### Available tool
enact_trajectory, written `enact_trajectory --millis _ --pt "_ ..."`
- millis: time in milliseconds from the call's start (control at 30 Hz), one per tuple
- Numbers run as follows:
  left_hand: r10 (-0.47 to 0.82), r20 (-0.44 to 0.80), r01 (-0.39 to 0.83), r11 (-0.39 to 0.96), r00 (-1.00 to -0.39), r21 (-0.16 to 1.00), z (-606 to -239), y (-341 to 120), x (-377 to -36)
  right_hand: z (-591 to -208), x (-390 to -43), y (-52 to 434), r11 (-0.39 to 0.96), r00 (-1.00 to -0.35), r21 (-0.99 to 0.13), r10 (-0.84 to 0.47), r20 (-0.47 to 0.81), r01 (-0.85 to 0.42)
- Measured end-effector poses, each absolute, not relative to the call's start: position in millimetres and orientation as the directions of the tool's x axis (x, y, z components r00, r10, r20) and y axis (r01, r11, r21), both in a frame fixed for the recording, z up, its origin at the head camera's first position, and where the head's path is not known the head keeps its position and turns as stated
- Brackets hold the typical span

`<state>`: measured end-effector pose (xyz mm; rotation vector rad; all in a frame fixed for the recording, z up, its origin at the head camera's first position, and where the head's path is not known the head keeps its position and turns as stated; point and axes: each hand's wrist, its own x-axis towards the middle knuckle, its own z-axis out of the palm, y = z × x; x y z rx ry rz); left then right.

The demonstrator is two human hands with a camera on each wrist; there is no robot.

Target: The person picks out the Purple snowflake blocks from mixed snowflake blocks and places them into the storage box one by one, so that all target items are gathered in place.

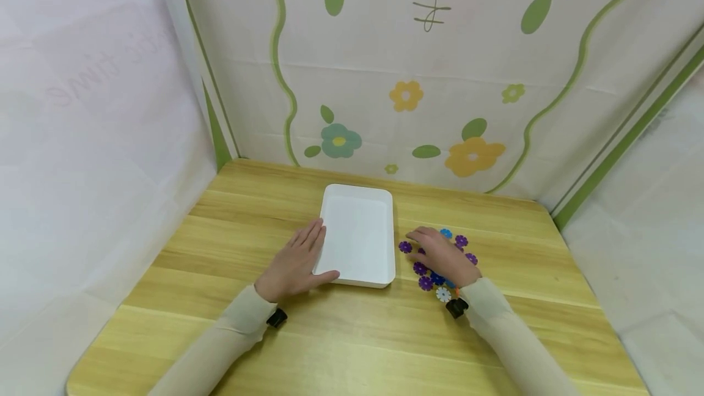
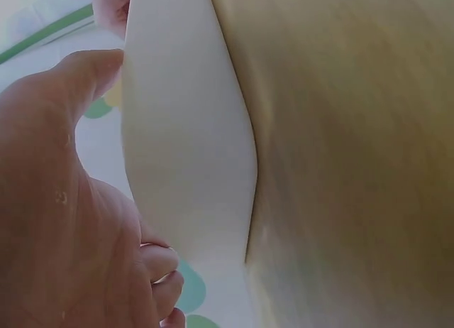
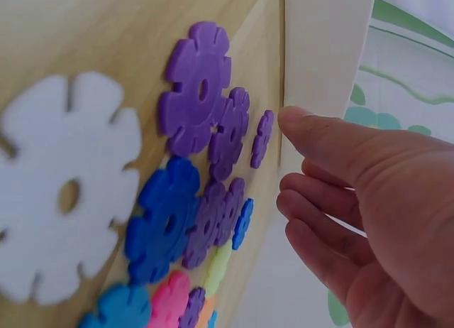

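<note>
A white rectangular tray (image 1: 357,234) lies on the wooden table, its floor bare. My left hand (image 1: 294,261) rests against the tray's left side and near corner, fingers straight and thumb spread along the near edge. In the left wrist view the thumb tip meets the rim of the tray wall (image 2: 184,129). To the tray's right, my right hand (image 1: 442,255) hovers over a group of flower-shaped plastic discs, with nothing between its loosely bent fingers. Among them are a purple disc (image 3: 198,90), a dark blue disc (image 3: 163,221) and a white disc (image 3: 71,189).
Pink, pale green, orange and light blue discs (image 3: 120,307) lie in the same group. The wooden table (image 1: 341,341) ends at a patterned cloth backdrop (image 1: 357,66), with white cloth at both sides. A black strap mount (image 1: 456,307) sits on each wrist.
</note>
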<state>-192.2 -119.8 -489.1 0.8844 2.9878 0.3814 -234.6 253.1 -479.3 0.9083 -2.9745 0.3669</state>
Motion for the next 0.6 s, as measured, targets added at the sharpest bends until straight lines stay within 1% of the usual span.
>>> enact_trajectory --millis 267,500,600 --pt "0.529 0.021 0.517 0.819 -0.848 0.251 -491 -120 -193 -486 -250 246 0.778 -0.806 -0.235 -0.59 0.045 -0.583" --pt "0.534 0.039 0.526 0.815 -0.845 0.243 -492 -121 -193 -486 -258 243 0.781 -0.81 -0.266 -0.587 -0.005 -0.565" --pt "0.532 0.038 0.523 0.815 -0.846 0.248 -492 -121 -193 -486 -262 242 0.777 -0.81 -0.297 -0.586 -0.021 -0.554"
